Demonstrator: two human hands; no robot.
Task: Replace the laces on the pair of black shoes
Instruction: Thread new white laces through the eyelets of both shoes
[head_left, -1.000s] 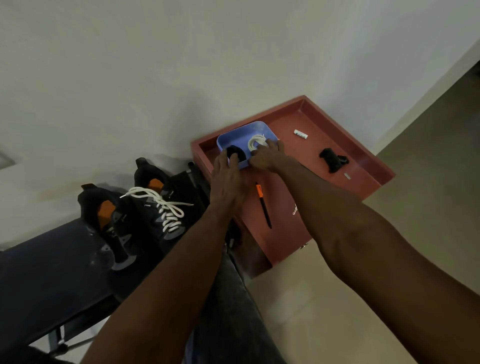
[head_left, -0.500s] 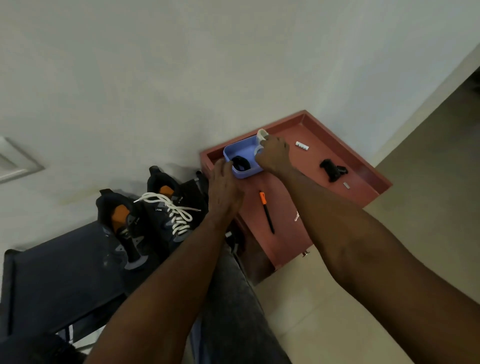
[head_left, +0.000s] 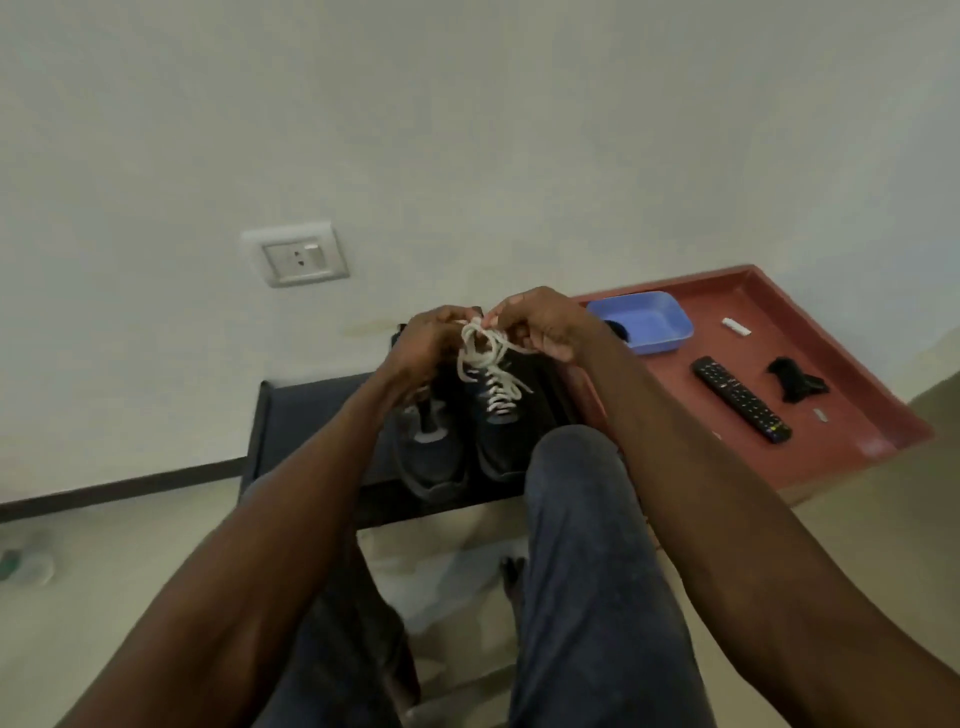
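Observation:
Two black shoes stand side by side on a dark low bench (head_left: 311, 415) against the wall. The right shoe (head_left: 511, 447) carries a white lace through its eyelets. The left shoe (head_left: 428, 457) shows no lace. Above the shoes, my left hand (head_left: 426, 345) and my right hand (head_left: 540, 327) both pinch a loose coiled white lace (head_left: 480, 351), holding it in the air between them. Its loops hang down toward the laced shoe.
A red tray table (head_left: 857, 447) stands to the right with a blue plastic dish (head_left: 649, 325), a black remote (head_left: 740, 397), a black bundle (head_left: 792, 382) and a small white piece (head_left: 736, 327). A wall socket (head_left: 296, 254) sits above the bench. My knee (head_left: 576, 467) is in front.
My right hand lifted the white lace out of the blue dish and both hands moved left over the shoes, now holding the lace together. The view swung left.

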